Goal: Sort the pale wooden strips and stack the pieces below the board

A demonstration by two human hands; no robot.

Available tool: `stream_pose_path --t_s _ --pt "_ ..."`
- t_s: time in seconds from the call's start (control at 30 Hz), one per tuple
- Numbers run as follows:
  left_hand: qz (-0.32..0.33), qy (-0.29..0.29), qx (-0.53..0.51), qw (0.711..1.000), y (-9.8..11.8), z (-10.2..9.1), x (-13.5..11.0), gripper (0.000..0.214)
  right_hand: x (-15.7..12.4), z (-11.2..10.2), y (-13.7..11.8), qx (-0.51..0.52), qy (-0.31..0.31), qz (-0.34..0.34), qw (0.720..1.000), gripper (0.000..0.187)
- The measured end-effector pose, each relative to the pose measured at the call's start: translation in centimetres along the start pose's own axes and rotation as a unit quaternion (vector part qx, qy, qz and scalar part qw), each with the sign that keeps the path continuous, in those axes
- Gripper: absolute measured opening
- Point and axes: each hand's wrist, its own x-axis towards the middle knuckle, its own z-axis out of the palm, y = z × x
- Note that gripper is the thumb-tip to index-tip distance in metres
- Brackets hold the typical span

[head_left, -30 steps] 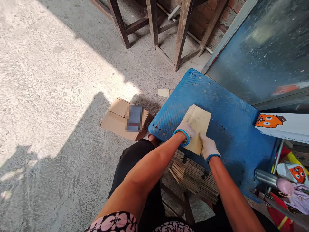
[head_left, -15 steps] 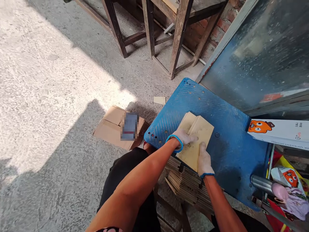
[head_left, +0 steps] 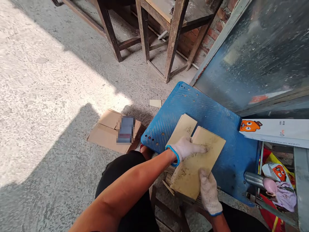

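A stack of thin, pale yellow rectangular boards (head_left: 205, 141) is lifted over the near edge of the blue tabletop (head_left: 210, 116). My left hand (head_left: 187, 149), in a white knit glove with a blue cuff, grips the stack's left side, its fingers laid across the top board. My right hand (head_left: 209, 190), gloved likewise, clasps the lower right edge with the thumb on top. A second stack of the same boards (head_left: 184, 125) lies on the tabletop just left of the held one, partly behind my left hand. Dark specks mark both stacks.
More stacked boards (head_left: 169, 183) show beneath the tabletop's near edge. A flattened cardboard box (head_left: 103, 132) bearing a blurred dark object lies on the floor. At right are a white box (head_left: 277, 129) and a metal cylinder (head_left: 253, 178). Wooden stands (head_left: 171, 48) stand behind.
The held stack has moved nearer to me and to the right, parting from the other stack. My right hand has come down with it, and the whole view has shifted slightly.
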Motion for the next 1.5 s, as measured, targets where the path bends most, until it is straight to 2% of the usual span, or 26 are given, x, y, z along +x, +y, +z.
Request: stream_pose_path --t_s 0.07,0.1,0.13,0.23,0.33,0.43,0.53,0.7,0.77,0.83,0.93,0.97,1.07,1.1,1.17,1.3,1.4,1.5 --pt "0.016 -0.014 0.027 0.999 -0.3 0.3 -0.9 0.048 0.3 -2.0 -1.9 -0.033 0.022 -0.04 0.998 0.05" --pt "0.021 -0.023 0.05 0.998 -0.4 0.4 -1.3 0.049 0.6 -3.1 -3.1 -0.016 0.026 -0.071 0.997 0.055" --pt "0.023 -0.029 0.081 0.996 -0.5 0.5 -1.7 0.05 1.0 -4.3 -4.3 -0.011 0.005 -0.089 0.996 0.06" --pt "0.028 -0.035 0.207 0.977 -0.5 0.8 -2.9 0.052 2.3 -7.7 -7.2 -0.083 0.049 -0.133 0.986 0.08" --pt "0.028 -0.036 0.325 0.945 -0.3 1.3 -4.3 0.051 3.0 -9.5 -8.4 -0.244 -0.047 -0.101 0.963 0.081" --pt "0.036 -0.04 0.404 0.913 -0.4 1.8 -5.4 0.049 2.9 -9.4 -8.7 -0.317 -0.146 -0.038 0.936 0.06" --pt "0.06 -0.053 0.459 0.885 -0.9 1.9 -5.6 0.047 2.3 -8.7 -8.7 -0.324 -0.185 -0.02 0.928 0.049" --pt "0.092 -0.127 0.456 0.876 -1.6 1.3 -4.9 0.046 0.3 -8.5 -8.2 -0.376 -0.18 -0.045 0.908 0.041" --pt "0.095 -0.179 0.429 0.88 -1.2 0.8 -4.7 0.043 -0.9 -8.5 -7.6 -0.386 -0.162 -0.031 0.907 0.04" --pt "0.064 -0.25 0.393 0.882 -0.3 0.3 -4.5 0.042 -2.0 -8.2 -6.9 -0.381 -0.142 -0.004 0.913 0.043" --pt "-0.002 -0.341 0.353 0.871 1.8 -0.7 -4.3 0.045 -3.1 -6.8 -6.0 -0.379 -0.127 0.019 0.916 0.047" --pt "0.006 -0.33 0.35 0.877 2.5 -1.0 -4.3 0.049 -3.3 -6.1 -5.6 -0.386 -0.13 0.016 0.913 0.047" --pt "0.077 -0.193 0.365 0.908 4.1 -1.7 -3.9 0.061 -3.5 -3.3 -4.6 -0.404 -0.158 -0.012 0.901 0.044" --pt "0.097 -0.149 0.374 0.91 4.3 -1.9 -3.8 0.066 -3.4 -2.2 -4.2 -0.41 -0.17 -0.019 0.896 0.044" --pt "0.115 -0.097 0.402 0.903 4.6 -2.2 -3.5 0.074 -3.4 0.2 -3.5 -0.429 -0.198 -0.025 0.881 0.042" --pt "0.105 -0.078 0.465 0.876 4.6 -2.5 -3.2 0.078 -2.8 4.9 -2.2 -0.474 -0.265 -0.04 0.839 0.041" --pt "0.106 -0.076 0.472 0.872 4.5 -2.6 -3.1 0.073 -2.2 7.9 -0.9 -0.511 -0.29 -0.044 0.808 0.045" --pt "0.123 -0.052 0.469 0.873 4.5 -2.6 -3.0 0.07 -1.5 9.8 0.9 -0.553 -0.299 -0.039 0.777 0.048"
